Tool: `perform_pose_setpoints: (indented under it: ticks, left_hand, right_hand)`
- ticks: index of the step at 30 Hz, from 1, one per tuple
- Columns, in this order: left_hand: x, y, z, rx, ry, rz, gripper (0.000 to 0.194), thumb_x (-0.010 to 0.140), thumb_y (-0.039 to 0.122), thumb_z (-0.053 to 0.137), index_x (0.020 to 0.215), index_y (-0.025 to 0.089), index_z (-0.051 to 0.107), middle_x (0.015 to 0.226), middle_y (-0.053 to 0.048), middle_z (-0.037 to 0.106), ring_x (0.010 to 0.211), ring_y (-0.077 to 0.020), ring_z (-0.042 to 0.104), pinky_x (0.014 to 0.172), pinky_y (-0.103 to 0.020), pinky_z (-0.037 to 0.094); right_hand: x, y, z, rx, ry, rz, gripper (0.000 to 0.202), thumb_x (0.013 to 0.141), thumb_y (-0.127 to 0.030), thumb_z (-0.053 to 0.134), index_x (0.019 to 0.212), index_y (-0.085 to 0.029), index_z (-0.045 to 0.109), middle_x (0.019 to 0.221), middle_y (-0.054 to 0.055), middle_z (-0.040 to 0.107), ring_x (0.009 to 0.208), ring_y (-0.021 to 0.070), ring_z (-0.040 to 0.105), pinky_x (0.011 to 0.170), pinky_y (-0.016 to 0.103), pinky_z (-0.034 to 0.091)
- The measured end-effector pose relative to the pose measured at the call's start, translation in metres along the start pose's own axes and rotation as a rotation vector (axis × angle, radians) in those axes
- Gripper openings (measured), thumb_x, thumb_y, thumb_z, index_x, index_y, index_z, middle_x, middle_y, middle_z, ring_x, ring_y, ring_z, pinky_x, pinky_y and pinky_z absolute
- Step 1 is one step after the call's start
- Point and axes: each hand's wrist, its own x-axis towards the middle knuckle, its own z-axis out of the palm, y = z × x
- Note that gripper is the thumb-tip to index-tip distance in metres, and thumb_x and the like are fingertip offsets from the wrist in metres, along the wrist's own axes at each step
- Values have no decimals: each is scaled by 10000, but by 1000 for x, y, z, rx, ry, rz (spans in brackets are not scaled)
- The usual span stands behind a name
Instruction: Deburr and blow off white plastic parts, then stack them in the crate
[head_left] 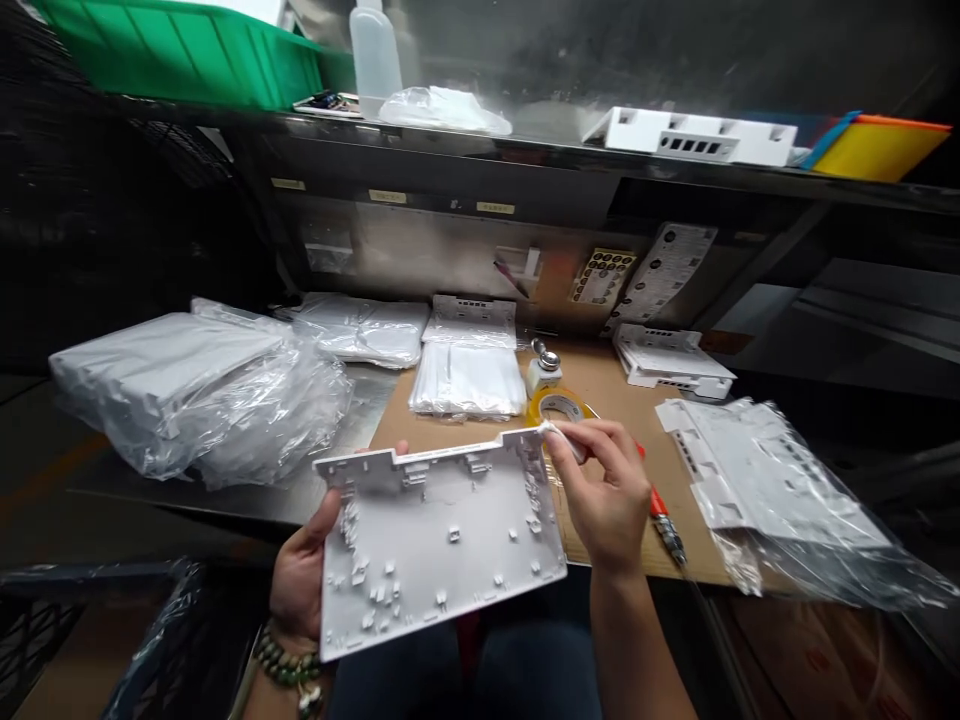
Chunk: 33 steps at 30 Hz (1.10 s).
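Note:
A white plastic housing (pixel 480 545), its inner side with small clips and posts facing me, is tilted up above my lap. My left hand (pixel 304 565) grips its left edge, thumb in front and fingers mostly hidden behind. At the upper right corner, my right hand (pixel 606 485) pinches a small folded white cloth (pixel 566 442) against the rim. Just behind that hand lie a roll of yellow tape (pixel 536 405) and a small pump bottle (pixel 544 372) with a metal top. A red-handled tool (pixel 660 510) rests to the right of my right wrist.
Bagged white housings (pixel 172 360) are piled on the left, and another bagged housing (pixel 780 470) lies right. Flat white sleeves (pixel 469 380) are stacked on the cardboard (pixel 600 375). The shelf (pixel 540 155) above carries a green bin (pixel 187 55), a clear bottle (pixel 375 60) and a yellow container (pixel 877 148).

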Motion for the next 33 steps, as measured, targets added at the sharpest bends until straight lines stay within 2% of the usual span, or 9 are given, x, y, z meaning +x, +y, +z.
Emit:
perform_pose_setpoints:
  ticks: [4, 7, 10, 13, 16, 19, 23, 26, 33]
  left_hand:
    - [2, -7, 0, -3, 20, -119, 579, 1040, 477, 244, 1438, 284, 617, 1499, -90, 595, 1467, -316, 451, 1252, -544, 252]
    - [3, -10, 1, -130, 46, -182, 576, 1036, 508, 300, 1469, 252, 581, 1480, -112, 610, 1445, -333, 478, 1238, -551, 278]
    - [4, -10, 3, -275, 19, -212, 549, 1051, 437, 336, 1536, 233, 491, 1495, -129, 595, 1452, -335, 466, 1245, -549, 254]
    - [7, -11, 13, -338, 42, -233, 532, 1060, 400, 380, 1564, 238, 444, 1494, -130, 596, 1437, -341, 483, 1246, -543, 259]
    - [13, -17, 32, -292, 168, -214, 557, 1030, 375, 503, 1566, 239, 437, 1474, -130, 615, 1400, -353, 528, 1229, -532, 320]
    - [22, -28, 55, -213, 283, -157, 564, 1008, 334, 580, 1553, 273, 447, 1477, -94, 616, 1387, -325, 546, 1218, -488, 361]
    - [31, -41, 76, -117, 267, -74, 504, 1009, 316, 606, 1502, 289, 507, 1542, -56, 555, 1416, -291, 514, 1215, -420, 377]
    - [34, -46, 81, -117, 252, -58, 491, 1004, 347, 620, 1483, 286, 531, 1548, -59, 547, 1435, -288, 491, 1222, -404, 366]
    - [34, -50, 77, -135, 249, -65, 563, 977, 366, 661, 1513, 293, 505, 1506, -74, 587, 1430, -296, 498, 1244, -433, 331]
  right_hand:
    - [-1, 16, 1, -39, 50, 44, 117, 926, -308, 726, 962, -217, 790, 899, 35, 668, 758, 158, 586, 656, 315, 468]
    - [-1, 25, 1, -19, 63, 53, 137, 909, -329, 747, 970, -214, 792, 919, 39, 675, 794, 167, 607, 673, 317, 478]
    - [0, 34, -3, -93, 34, 62, 172, 904, -355, 745, 952, -199, 799, 911, 44, 689, 786, 174, 624, 657, 314, 483]
    - [3, 34, -6, -143, 79, 82, 193, 886, -362, 762, 923, -177, 801, 887, 49, 694, 766, 177, 630, 631, 308, 483]
    - [6, 14, -3, -39, 108, 41, 140, 875, -320, 781, 930, -192, 798, 894, 41, 690, 789, 177, 634, 657, 311, 495]
    - [3, -24, 5, 106, 82, -17, 81, 880, -228, 778, 961, -223, 787, 920, 27, 675, 846, 176, 645, 718, 321, 519]
    - [-3, -65, 18, 195, -6, -111, 190, 893, -122, 742, 1038, -243, 762, 972, 22, 656, 898, 167, 650, 780, 321, 542]
    - [-5, -73, 24, 201, -76, -171, 221, 899, -106, 723, 1076, -237, 749, 1007, 32, 654, 885, 164, 644, 779, 322, 554]
    - [-2, -66, 28, 165, -88, -183, 192, 909, -120, 709, 1063, -227, 749, 993, 39, 654, 831, 167, 629, 728, 321, 546]
